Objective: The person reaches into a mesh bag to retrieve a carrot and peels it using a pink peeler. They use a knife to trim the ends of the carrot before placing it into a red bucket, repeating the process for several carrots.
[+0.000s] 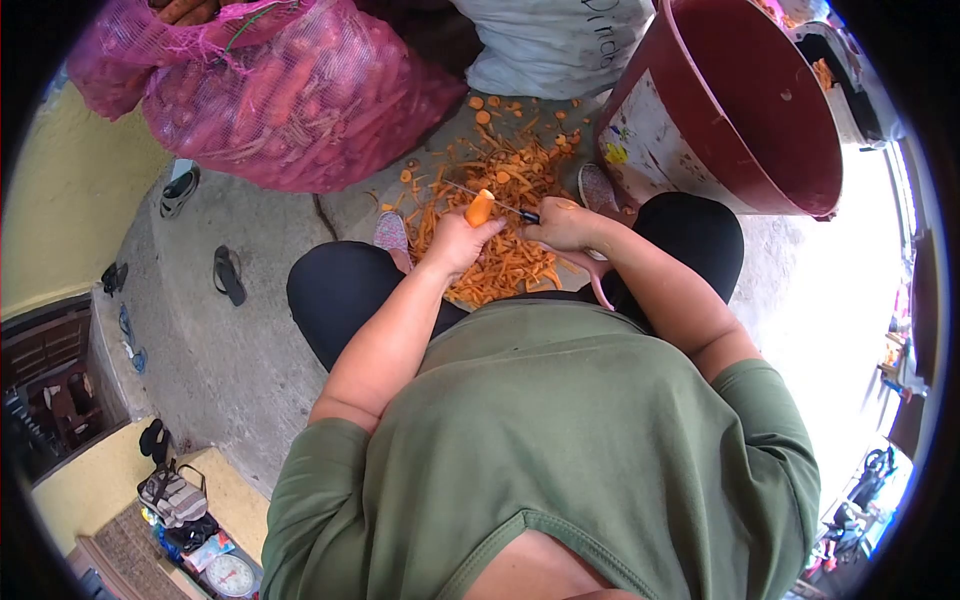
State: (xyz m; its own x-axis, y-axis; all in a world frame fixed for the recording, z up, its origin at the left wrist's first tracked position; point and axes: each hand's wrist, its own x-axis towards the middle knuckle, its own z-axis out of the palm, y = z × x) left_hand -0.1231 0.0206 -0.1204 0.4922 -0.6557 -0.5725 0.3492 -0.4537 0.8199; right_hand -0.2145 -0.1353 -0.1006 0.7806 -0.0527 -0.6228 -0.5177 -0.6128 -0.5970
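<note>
My left hand (pixel 461 243) is closed around a carrot (pixel 480 207), whose pale cut end points up and away from me. In my right hand (pixel 566 226) is a knife (pixel 528 215), gripped by its dark handle. Its thin blade reaches left across the carrot, close to the cut end. Below my right hand shows a pink curved strip (pixel 598 285); I cannot make out what it belongs to. Under both hands, a heap of carrot peelings and cut ends (pixel 500 275) covers the floor between my feet.
A pink mesh sack of carrots (pixel 300 110) stands ahead on the left, beside a white sack (pixel 550 45). At the front right is a large dark-red bucket (pixel 690 120). Flip-flops (pixel 229 276) lie on the concrete floor (pixel 200 350). A dial scale (pixel 229 576) sits at lower left.
</note>
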